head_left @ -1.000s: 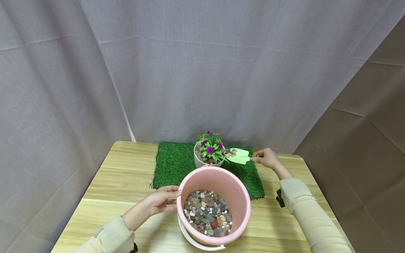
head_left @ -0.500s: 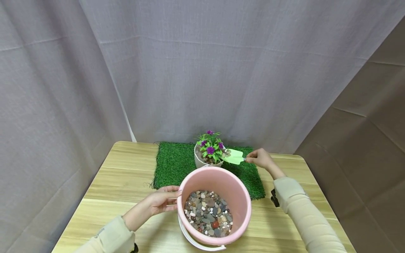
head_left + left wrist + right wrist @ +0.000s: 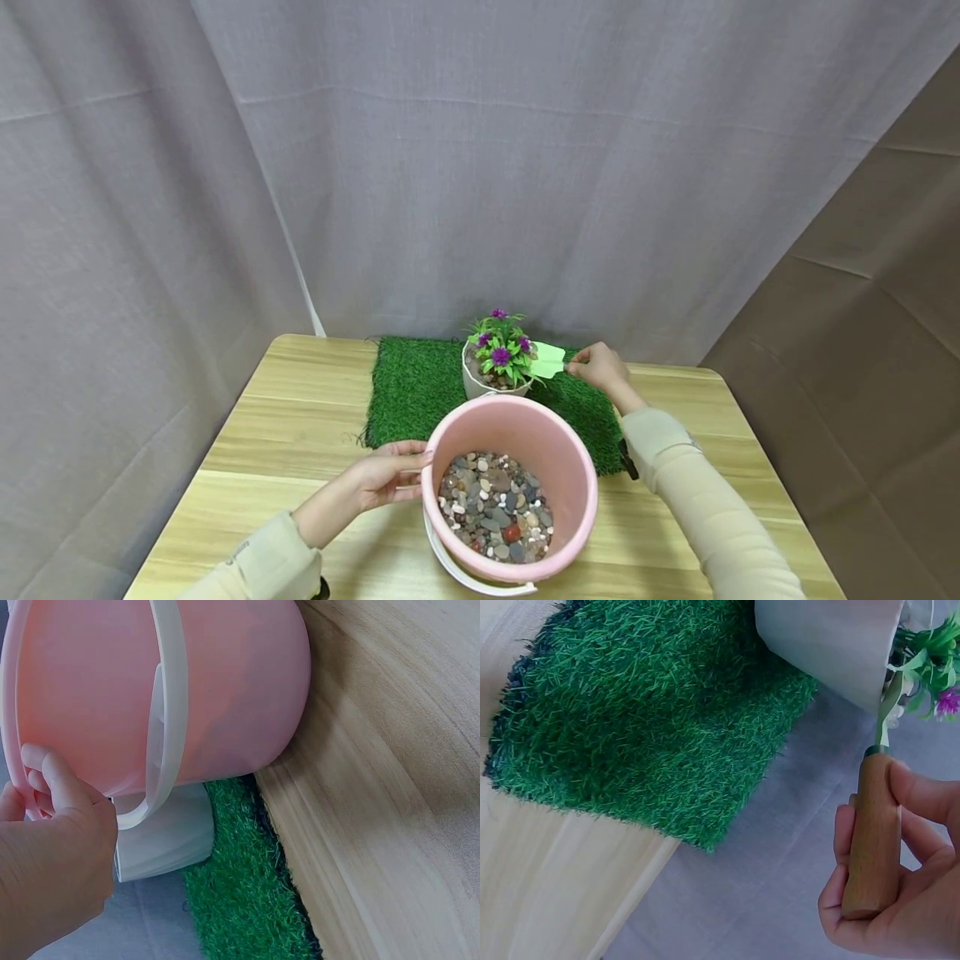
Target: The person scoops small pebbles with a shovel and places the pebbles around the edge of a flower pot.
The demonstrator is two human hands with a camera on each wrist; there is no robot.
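Note:
My right hand (image 3: 602, 367) grips the wooden handle (image 3: 875, 840) of a light green trowel (image 3: 549, 360). The trowel's blade reaches over the right rim of a white flower pot (image 3: 476, 385), its tip hidden behind the leaves. In the pot stands a plant with purple flowers (image 3: 500, 357), and pebbles lie around its base. At the front, my left hand (image 3: 390, 473) holds the rim of a pink bucket (image 3: 583, 475) on its left side, thumb on one side of the wall and fingers on the other. Grey, white and red pebbles (image 3: 495, 504) cover the bucket's bottom.
Under the pot lies a green artificial grass mat (image 3: 408, 392) on a wooden table (image 3: 300, 417). The bucket's white handle (image 3: 480, 585) hangs down at its front left. A grey curtain (image 3: 525, 183) closes off the back, close behind the mat.
My right hand has moved left with the trowel, carrying its blade over the pot. The pebbles earlier visible on the blade no longer show there. The left hand and bucket have stayed put.

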